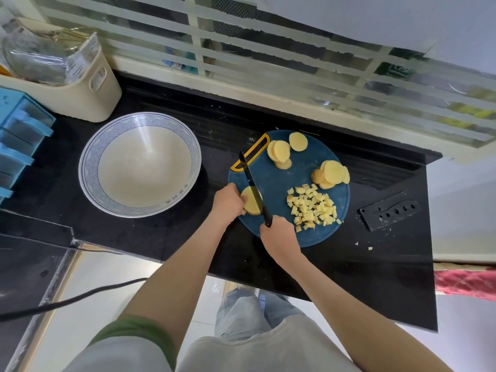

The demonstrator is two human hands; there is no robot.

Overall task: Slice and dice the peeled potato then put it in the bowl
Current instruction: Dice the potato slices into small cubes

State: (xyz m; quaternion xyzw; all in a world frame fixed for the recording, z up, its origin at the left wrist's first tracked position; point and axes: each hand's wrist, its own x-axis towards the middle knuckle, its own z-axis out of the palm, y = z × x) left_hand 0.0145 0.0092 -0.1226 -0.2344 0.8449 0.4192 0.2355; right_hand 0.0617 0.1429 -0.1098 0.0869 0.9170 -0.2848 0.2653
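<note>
On the round blue cutting board (279, 181), my left hand (226, 202) holds down a small stack of potato slices (251, 204) at the board's near left. My right hand (279, 236) grips the handle of a black knife (253, 187) whose blade lies across that stack. A pile of diced potato (312, 206) sits at the board's near right. Two more groups of round slices lie farther back, one group (280, 154) at the far middle and one group (331, 174) at the right. The white bowl (91, 162) with a blue patterned rim stands to the left, with nothing inside.
A black knife sheath (387, 213) lies on the dark counter right of the board, with a few potato crumbs (370, 247) near it. A cream basket (80, 87) and blue drawers (16, 140) stand at the far left. A window frame runs behind. A black cable (67, 300) hangs below left.
</note>
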